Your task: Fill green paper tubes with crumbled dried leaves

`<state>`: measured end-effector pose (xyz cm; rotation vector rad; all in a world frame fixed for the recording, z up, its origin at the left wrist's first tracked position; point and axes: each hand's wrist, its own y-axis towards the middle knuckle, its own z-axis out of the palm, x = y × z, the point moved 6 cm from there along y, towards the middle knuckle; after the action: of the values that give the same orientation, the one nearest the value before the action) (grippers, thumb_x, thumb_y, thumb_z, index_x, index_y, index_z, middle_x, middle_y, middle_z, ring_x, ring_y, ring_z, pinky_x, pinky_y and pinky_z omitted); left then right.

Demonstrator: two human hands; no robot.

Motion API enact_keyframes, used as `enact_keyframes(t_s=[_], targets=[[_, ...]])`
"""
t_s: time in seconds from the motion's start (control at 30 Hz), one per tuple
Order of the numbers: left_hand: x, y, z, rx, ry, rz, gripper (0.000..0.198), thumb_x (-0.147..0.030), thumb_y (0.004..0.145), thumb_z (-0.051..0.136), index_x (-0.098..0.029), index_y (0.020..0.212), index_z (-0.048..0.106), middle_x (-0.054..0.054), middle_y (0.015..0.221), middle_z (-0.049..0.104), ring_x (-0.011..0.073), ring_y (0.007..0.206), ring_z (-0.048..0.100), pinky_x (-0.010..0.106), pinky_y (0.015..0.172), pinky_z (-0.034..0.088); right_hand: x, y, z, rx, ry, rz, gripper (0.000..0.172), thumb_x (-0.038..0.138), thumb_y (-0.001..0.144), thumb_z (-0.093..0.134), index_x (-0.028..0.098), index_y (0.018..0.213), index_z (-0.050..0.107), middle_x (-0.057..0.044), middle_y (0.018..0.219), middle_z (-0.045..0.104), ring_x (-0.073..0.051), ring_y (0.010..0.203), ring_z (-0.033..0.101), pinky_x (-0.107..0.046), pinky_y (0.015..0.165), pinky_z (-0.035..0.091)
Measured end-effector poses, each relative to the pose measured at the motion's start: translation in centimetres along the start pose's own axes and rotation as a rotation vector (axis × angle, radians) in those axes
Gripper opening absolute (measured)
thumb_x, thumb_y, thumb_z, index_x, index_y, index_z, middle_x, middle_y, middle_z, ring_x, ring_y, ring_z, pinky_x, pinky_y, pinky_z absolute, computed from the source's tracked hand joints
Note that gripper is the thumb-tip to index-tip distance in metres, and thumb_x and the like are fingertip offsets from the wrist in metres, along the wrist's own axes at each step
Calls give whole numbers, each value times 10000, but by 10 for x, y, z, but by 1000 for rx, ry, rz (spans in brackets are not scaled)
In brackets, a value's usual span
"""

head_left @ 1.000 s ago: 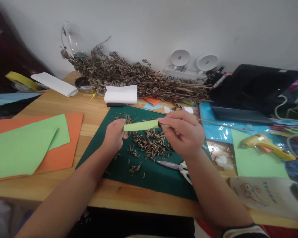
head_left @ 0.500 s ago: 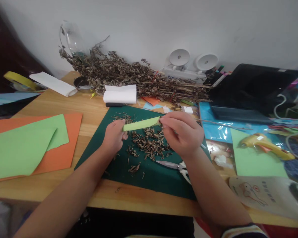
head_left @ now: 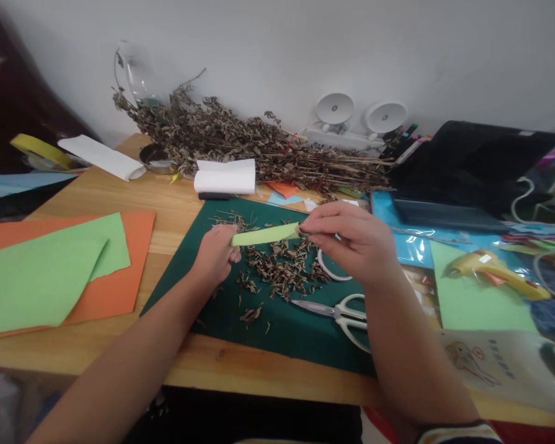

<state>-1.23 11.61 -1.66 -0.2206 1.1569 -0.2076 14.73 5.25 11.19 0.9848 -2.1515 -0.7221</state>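
Note:
My left hand (head_left: pixel 218 251) is closed round the near end of a narrow light-green paper tube (head_left: pixel 266 234), which points right and slightly upward. At the tube's far end my right hand (head_left: pixel 351 240) pinches a small brown bit of dried leaf (head_left: pixel 300 229) between thumb and fingertips, right against the opening. Crumbled dried leaves (head_left: pixel 282 271) lie in a loose pile on the dark green cutting mat (head_left: pixel 259 336) under the tube. White-handled scissors (head_left: pixel 333 311) rest on the mat below my right hand, with part of the handle by my forearm.
A bundle of dried stems (head_left: pixel 240 135) lies along the wall behind a white paper roll (head_left: pixel 225 179). Green paper (head_left: pixel 37 271) and orange paper (head_left: pixel 141 259) are at left. To the right are a yellow glue gun (head_left: pixel 490 268), a black tablet-like device (head_left: pixel 462 160) and a white ring (head_left: pixel 328 268).
My right hand has shifted a little right and lower, its fingers more extended, uncovering the white ring and the scissors' handles. The left hand still holds the paper tube, nearly unmoved.

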Motion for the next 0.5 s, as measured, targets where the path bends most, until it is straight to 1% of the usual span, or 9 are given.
enact_keyframes(t_s=[0.1, 0.37, 0.5], targets=[[2, 0, 1, 22, 28, -5, 222, -157, 675, 480, -182, 515, 329, -92, 300, 248, 50, 243, 265, 177, 300, 231, 2, 1, -4, 6, 4, -29, 149, 85, 739, 533, 197, 816, 593, -18, 786, 604, -103, 761, 571, -223, 659, 484], [5, 1, 1, 36, 71, -3, 213, -139, 659, 499, -176, 503, 359, -89, 305, 270, 44, 235, 270, 170, 290, 205, 1, 2, 0, 36, 26, -22, 61, 131, 722, 573, 187, 717, 549, 11, 677, 589, -96, 696, 543, -223, 649, 458], [7, 2, 2, 44, 59, -27, 222, -150, 672, 480, -182, 497, 347, -90, 297, 254, 51, 235, 271, 173, 290, 221, 1, 1, 0, 5, 6, -15, 62, 134, 720, 568, 183, 708, 533, 13, 673, 580, -96, 691, 531, -223, 639, 448]])
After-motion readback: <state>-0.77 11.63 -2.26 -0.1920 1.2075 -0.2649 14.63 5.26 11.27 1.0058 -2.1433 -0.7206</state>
